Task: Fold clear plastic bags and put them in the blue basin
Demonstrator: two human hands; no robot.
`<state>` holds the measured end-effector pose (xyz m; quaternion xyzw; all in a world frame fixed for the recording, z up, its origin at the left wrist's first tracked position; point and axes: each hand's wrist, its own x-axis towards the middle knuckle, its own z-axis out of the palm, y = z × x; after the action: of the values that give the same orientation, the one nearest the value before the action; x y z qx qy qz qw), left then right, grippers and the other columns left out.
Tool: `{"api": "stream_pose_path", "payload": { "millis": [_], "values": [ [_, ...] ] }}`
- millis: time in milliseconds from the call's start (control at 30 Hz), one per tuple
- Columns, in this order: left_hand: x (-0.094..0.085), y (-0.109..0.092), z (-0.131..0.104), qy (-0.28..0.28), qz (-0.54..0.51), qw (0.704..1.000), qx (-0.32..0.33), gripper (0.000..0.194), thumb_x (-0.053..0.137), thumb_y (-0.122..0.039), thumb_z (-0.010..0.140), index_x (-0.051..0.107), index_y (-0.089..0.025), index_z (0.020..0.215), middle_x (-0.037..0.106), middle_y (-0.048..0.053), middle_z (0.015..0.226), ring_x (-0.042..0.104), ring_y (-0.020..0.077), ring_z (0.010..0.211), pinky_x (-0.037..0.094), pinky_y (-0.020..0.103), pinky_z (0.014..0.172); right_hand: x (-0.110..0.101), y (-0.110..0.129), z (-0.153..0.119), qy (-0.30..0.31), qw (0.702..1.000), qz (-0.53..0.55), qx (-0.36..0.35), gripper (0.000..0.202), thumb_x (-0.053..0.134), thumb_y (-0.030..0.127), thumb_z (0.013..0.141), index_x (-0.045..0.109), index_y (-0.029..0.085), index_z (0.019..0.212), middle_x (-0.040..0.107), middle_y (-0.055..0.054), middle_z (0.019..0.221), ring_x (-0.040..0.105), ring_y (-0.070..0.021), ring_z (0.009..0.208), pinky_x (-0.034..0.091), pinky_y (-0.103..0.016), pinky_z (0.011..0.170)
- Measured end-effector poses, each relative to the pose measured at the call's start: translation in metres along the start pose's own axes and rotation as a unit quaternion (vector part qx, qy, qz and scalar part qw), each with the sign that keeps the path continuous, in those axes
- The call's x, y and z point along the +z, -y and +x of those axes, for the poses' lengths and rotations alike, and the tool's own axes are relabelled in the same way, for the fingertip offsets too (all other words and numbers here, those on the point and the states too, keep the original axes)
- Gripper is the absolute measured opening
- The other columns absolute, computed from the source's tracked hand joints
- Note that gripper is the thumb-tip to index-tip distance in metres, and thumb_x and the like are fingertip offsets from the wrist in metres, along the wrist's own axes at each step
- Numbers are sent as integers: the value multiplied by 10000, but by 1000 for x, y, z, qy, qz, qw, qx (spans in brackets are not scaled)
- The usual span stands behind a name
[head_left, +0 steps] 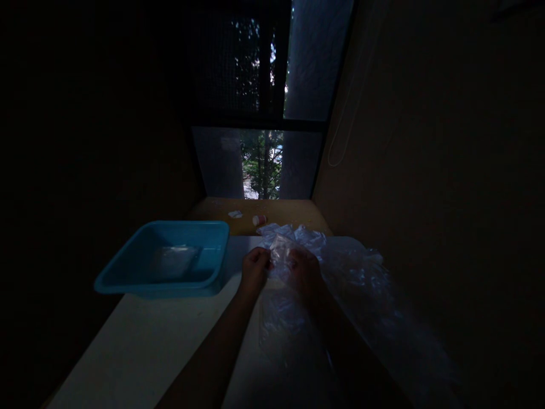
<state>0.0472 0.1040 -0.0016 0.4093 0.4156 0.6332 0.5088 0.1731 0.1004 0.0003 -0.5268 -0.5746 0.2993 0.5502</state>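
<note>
Between my two hands a clear plastic bag (281, 253) is stretched above the table. My left hand (255, 264) pinches its left edge with curled fingers. On the opposite edge my right hand (304, 270) is closed, though its fingers are dark and partly hidden. Crumpled clear plastic (313, 237) lies just behind the hands. Another flat clear bag (283, 312) rests on the table between my forearms. A loose heap of transparent plastic (361, 270) spreads to the right of my right arm.
A blue plastic basin (217, 278) stands on the white table (170, 329) at left, with a pale flat packet (174, 261) inside. Beyond the table, a brown ledge (293, 213) below the window holds a small red-and-white cylinder (259, 220) and a crumpled white scrap (235, 214). The room is dark.
</note>
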Motion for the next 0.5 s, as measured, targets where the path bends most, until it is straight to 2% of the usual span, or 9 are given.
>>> {"api": "stream_pose_path", "payload": {
  "millis": [167,267,400,500],
  "values": [
    [1,-2,-1,0,4,1000,5,144,553,-239,605,505,-154,499,468,-42,409,417,68,401,309,185,428,-6,4,1,13,1000,-7,-22,168,445,178,604,411,196,441,423,17,468,385,-105,497,315,-218,469],
    [2,-5,-2,-4,8,1000,1,158,554,-246,596,494,-157,480,460,-42,399,409,68,394,303,186,421,-7,6,1,16,1000,-15,-21,176,437,172,610,409,202,438,411,17,446,391,-112,509,310,-216,467],
    [3,-8,-3,-12,8,1000,-7,164,555,-261,592,488,-160,481,456,-44,394,403,68,386,296,186,412,-4,4,1,16,1000,13,13,197,444,220,634,401,201,443,402,21,429,381,-105,478,304,-219,449],
    [3,-8,-3,-10,2,1000,-9,161,553,-263,601,488,-160,495,458,-47,392,403,65,383,299,184,416,-1,2,1,6,994,85,72,210,461,297,638,402,198,463,393,32,424,361,-96,434,300,-225,424]
  ]
}}
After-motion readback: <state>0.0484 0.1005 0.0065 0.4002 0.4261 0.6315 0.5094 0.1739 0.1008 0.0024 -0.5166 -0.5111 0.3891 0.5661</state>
